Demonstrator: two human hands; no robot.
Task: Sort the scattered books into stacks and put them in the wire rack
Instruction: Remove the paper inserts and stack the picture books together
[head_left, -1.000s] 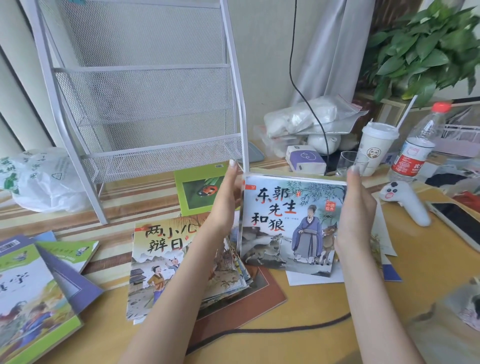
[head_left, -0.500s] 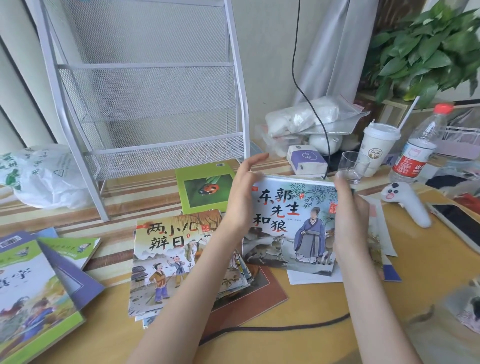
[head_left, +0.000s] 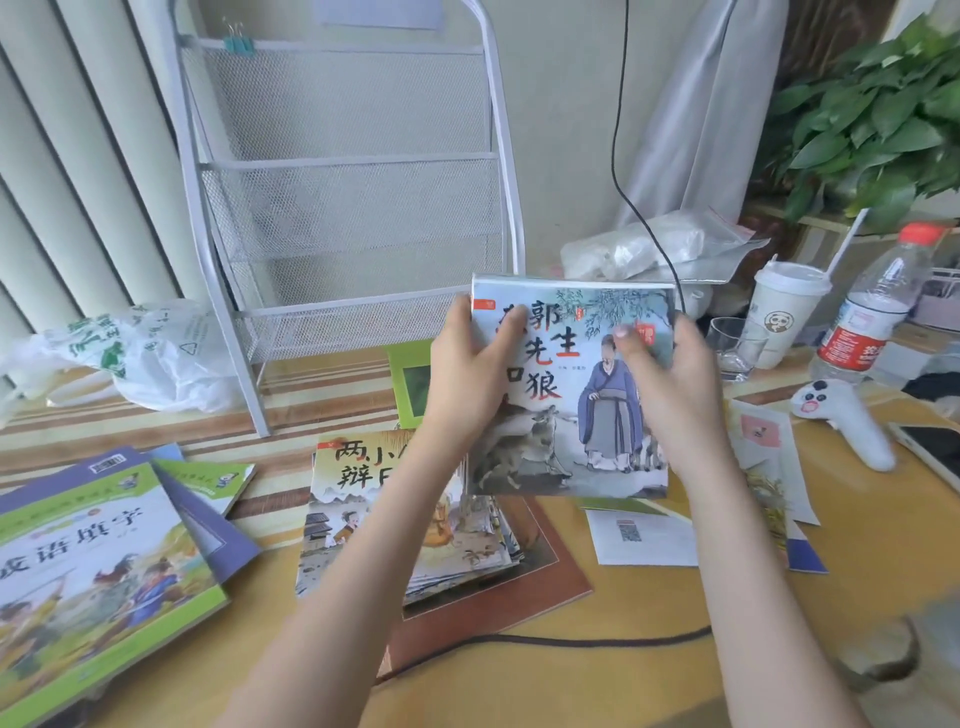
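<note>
Both hands, left hand (head_left: 470, 379) and right hand (head_left: 670, 384), grip what looks like a book stack (head_left: 571, 395) between them.

plastic bag (head_left: 150, 353): white with green print, crumpled on the table at far left
table (head_left: 597, 686): yellowish wood, striped brown and cream toward the back
black cable (head_left: 550, 642): lies across the near tabletop; another black cord (head_left: 618, 156) hangs down the wall
clear bags (head_left: 660, 247): heaped at the back, filled with something white
glass (head_left: 735, 348): clear, beside the paper cup
paper cup (head_left: 782, 317): white, lidded, panda print, straw in it
water bottle (head_left: 872, 306): clear, red cap, red label
panda handle (head_left: 844, 421): white, lying at right
plant (head_left: 872, 114): leafy green, top right
binder clips (head_left: 238, 42): teal, top centre
</note>
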